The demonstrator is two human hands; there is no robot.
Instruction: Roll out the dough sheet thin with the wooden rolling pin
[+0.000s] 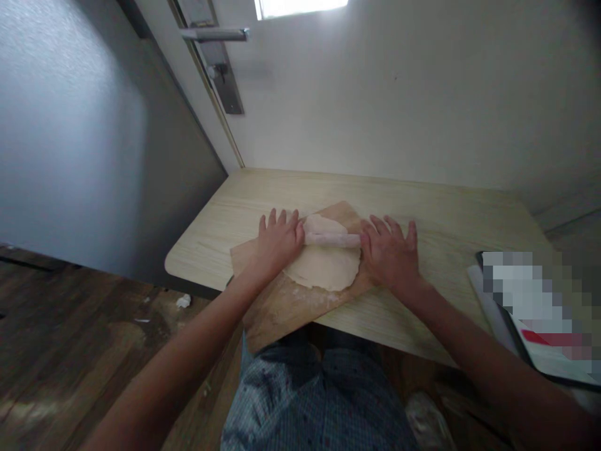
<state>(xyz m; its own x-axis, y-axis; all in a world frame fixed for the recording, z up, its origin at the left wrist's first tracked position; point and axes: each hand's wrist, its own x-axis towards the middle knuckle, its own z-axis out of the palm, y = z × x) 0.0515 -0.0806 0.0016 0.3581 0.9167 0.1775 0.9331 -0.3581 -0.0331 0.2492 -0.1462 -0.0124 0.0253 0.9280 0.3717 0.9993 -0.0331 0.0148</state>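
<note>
A pale, round sheet of dough (328, 268) lies on a wooden board (291, 313), its edge uneven. Across the dough runs a light-coloured rolling pin (332, 240), roughly level from side to side. Over its left end rests my left hand (282, 237), fingers spread and stretched away from me. My right hand (390, 250) covers the other end the same way, with its fingers apart. Both palms seem to press on the pin; its two ends are hidden under them. Flour marks show on the near part of the board.
The board sits askew on a light wood table (446, 213), one corner past the near edge. At right lies a dark-edged, partly blurred flat object (516, 326). A white door with a metal handle (216, 34) stands behind; a grey panel (70, 138) is at left.
</note>
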